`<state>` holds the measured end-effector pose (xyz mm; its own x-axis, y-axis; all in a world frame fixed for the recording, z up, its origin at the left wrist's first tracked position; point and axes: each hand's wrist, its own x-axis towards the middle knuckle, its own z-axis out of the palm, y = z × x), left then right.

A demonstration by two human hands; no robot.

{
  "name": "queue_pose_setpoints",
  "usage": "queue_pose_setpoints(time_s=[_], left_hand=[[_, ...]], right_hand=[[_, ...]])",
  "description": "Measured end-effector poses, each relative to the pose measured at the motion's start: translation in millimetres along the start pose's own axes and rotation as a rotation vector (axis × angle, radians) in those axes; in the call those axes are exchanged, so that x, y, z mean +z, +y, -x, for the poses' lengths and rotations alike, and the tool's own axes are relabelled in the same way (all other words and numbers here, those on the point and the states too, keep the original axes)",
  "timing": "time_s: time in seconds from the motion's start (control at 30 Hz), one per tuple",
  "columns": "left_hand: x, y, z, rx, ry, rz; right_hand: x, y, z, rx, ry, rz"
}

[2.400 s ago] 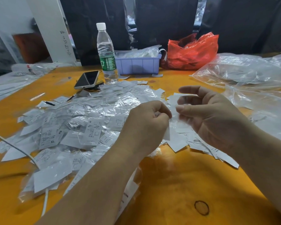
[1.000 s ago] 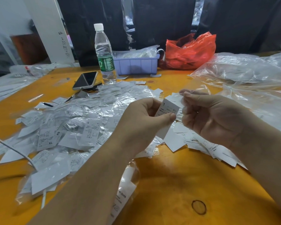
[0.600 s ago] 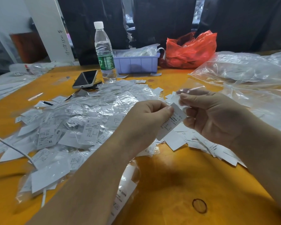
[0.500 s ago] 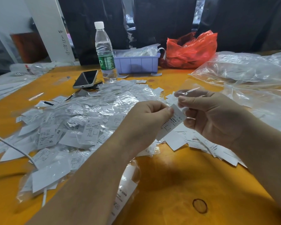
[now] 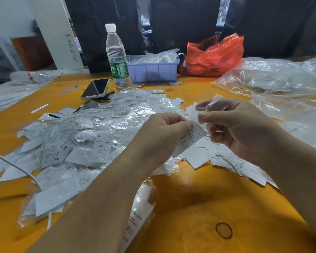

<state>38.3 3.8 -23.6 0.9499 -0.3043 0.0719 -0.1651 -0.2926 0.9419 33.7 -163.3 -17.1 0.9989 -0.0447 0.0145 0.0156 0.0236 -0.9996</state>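
1. Head view, centre of frame: a printed label [image 5: 192, 136] is pinched between thumb and forefinger of the left hand [image 5: 162, 137], and a clear sleeve [image 5: 212, 106] is pinched by the right hand [image 5: 244, 132].
2. The sleeve's mouth is best held apart and the label's free corner slid in straight, uncreased.

Print on the label [image 5: 192, 137] was too small to be read; its lower end was hidden behind the left hand [image 5: 162, 136]. The clear sleeve [image 5: 212, 105] pinched by the right hand [image 5: 244, 132] was blurred, edges not resolved. The cable [image 5: 11, 163] at 9 o'clock and the clear bags [image 5: 281, 79] at 2 o'clock were cut off by frame edges.
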Motion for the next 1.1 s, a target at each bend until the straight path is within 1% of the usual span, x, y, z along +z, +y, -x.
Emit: queue_pose_setpoints(time_s=[0.43, 0.7, 0.9, 1.1], left_hand=[[0.5, -0.1, -1.0, 0.009, -0.016, -0.017], [-0.3, -1.2, -1.6, 0.011, 0.013, -0.02], [-0.9, -1.9, -1.8, 0.013, 0.027, -0.012], [-0.4, -0.5, -1.0, -0.002, 0.006, -0.013]], right_hand=[[0.2, -0.1, 0.6, -0.021, 0.014, 0.033], [1.4, 0.8, 0.9, -0.006, -0.071, 0.034], [0.7, 0.8, 1.5, -0.028, -0.049, 0.068], [1.0, -0.2, 1.3, -0.094, 0.022, 0.063]])
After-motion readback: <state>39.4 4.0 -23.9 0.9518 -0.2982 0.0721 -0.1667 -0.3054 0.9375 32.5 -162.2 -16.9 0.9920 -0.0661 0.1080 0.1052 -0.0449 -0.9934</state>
